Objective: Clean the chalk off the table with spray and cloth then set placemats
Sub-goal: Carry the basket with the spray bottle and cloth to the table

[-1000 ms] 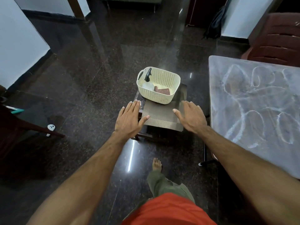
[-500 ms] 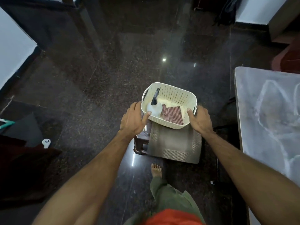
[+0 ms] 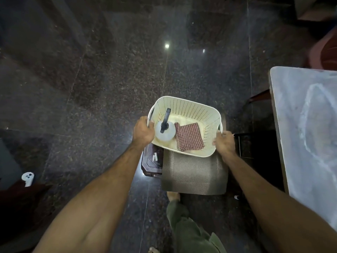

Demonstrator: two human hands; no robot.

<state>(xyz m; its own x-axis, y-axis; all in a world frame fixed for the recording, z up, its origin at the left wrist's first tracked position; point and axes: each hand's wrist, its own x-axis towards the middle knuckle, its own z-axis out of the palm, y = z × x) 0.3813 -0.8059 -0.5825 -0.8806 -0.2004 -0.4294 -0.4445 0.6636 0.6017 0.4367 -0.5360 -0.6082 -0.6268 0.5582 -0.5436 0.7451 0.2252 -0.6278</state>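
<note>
Left hand (image 3: 144,131) and right hand (image 3: 224,143) curled on opposite rims of cream perforated plastic basket (image 3: 193,108). Between grips: white spray bottle (image 3: 165,132), red checked cloth (image 3: 189,136). Below: grey-brown woven placemats (image 3: 194,175).

A single head-worn wide-angle camera looks steeply down from standing height, close over both forearms, facing the dark speckled polished stone floor (image 3: 109,79); the chalk-marked grey surface (image 3: 306,125) crosses its right edge.

Both the left hand (image 3: 144,131) and right hand (image 3: 224,143) have closed onto the basket (image 3: 191,108) rim since reaching out open.
</note>
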